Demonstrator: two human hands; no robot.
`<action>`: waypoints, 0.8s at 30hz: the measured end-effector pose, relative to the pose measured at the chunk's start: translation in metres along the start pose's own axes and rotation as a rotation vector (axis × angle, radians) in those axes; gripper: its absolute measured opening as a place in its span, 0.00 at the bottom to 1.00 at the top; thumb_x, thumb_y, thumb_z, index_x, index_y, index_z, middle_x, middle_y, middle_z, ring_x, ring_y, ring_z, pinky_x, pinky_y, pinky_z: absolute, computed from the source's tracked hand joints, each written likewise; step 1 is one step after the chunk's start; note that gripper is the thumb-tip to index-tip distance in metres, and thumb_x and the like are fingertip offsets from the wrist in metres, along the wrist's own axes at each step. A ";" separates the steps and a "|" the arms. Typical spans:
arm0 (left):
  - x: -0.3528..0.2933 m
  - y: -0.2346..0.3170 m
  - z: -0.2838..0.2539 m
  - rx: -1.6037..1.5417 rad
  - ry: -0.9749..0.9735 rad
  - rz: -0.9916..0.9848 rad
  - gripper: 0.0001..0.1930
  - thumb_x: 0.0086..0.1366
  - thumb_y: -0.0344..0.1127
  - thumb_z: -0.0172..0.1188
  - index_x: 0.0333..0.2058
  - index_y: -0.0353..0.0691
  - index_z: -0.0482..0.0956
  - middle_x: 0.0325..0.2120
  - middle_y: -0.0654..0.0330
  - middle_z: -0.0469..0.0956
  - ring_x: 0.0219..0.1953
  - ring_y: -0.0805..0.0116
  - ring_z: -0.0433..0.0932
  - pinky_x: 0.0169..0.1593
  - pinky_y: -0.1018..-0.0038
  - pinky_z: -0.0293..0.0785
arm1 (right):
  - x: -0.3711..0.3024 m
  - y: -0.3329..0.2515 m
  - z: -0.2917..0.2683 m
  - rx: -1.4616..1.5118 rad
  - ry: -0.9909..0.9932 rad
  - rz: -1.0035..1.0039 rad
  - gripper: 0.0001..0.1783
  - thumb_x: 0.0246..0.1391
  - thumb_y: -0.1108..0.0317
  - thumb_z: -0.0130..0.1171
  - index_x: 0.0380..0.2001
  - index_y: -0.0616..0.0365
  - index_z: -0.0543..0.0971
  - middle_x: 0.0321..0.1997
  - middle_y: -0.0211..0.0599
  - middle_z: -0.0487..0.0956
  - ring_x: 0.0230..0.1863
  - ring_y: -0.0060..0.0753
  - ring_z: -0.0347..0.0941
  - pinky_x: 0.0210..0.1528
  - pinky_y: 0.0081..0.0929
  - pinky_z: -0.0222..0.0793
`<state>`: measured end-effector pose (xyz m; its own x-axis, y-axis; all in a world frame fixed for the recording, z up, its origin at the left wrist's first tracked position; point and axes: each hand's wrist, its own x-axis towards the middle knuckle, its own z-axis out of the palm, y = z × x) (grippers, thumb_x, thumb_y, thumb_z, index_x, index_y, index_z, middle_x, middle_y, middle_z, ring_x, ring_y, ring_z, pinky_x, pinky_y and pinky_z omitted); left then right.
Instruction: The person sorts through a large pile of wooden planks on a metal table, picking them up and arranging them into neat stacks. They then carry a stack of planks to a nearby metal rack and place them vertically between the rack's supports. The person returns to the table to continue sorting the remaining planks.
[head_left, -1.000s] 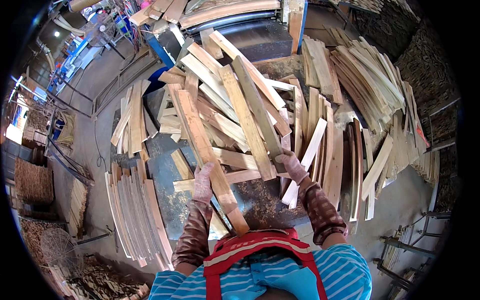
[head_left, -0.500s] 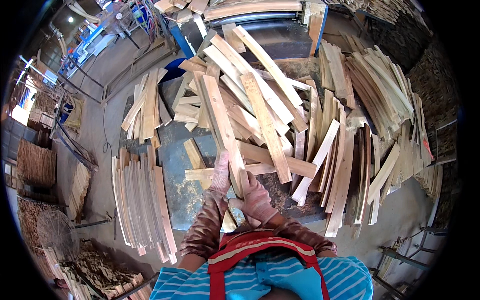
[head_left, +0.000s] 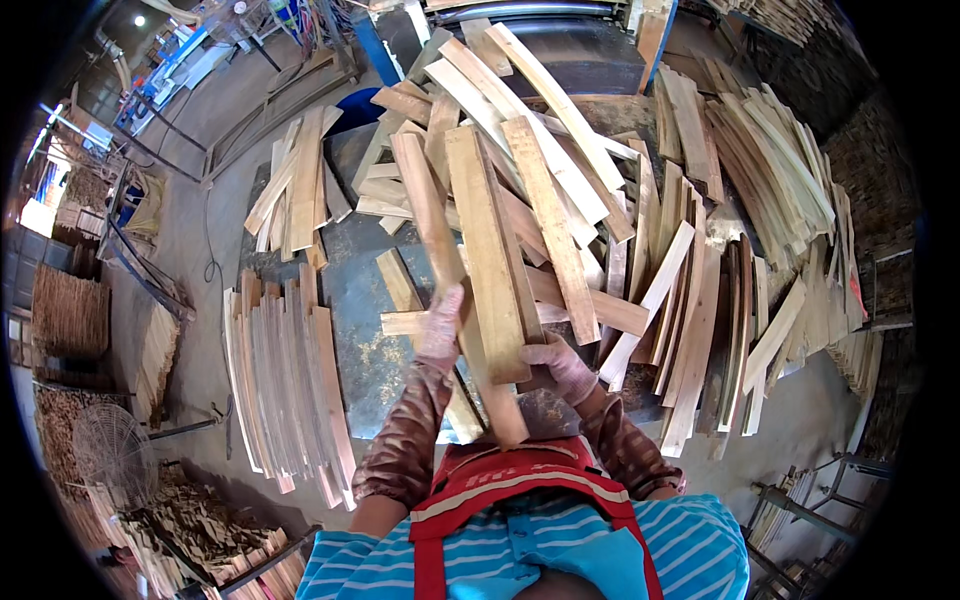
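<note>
My left hand, in a pale, stained glove, is closed round the edge of a long wooden slat, which slants down toward my apron. In my right hand, gloved alike, is the lower end of a wider wooden board. That board lies across the left slat and hides part of it; a second edge shows along its right side, perhaps another piece. Beyond my hands is a loose heap of slats, with one light slat just right of the held board.
Slats stand in a neat row at the left table edge, with a small pile behind it. More slats crowd the right side. The metal tabletop carries sawdust. A machine with a roller stands at the far side.
My hands have moved apart, the right one going rightward and slightly up. The wider board now shows on top, separated from the left slat, whose lower end reaches nearer my apron.
</note>
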<state>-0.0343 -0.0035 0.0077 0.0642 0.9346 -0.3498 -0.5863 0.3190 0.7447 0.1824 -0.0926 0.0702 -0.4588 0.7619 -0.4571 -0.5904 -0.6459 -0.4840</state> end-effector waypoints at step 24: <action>-0.002 -0.031 0.004 -0.203 0.042 -0.216 0.30 0.70 0.60 0.58 0.57 0.41 0.74 0.47 0.58 0.81 0.49 0.59 0.81 0.56 0.60 0.78 | 0.034 0.046 -0.003 -1.426 0.635 -0.134 0.71 0.36 0.43 0.77 0.74 0.66 0.48 0.66 0.63 0.68 0.63 0.59 0.71 0.62 0.41 0.71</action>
<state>-0.0127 -0.0144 -0.0127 0.1737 0.8398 -0.5144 -0.7128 0.4676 0.5228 0.1414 -0.0966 0.0298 0.1044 0.9085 -0.4046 0.6574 -0.3683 -0.6574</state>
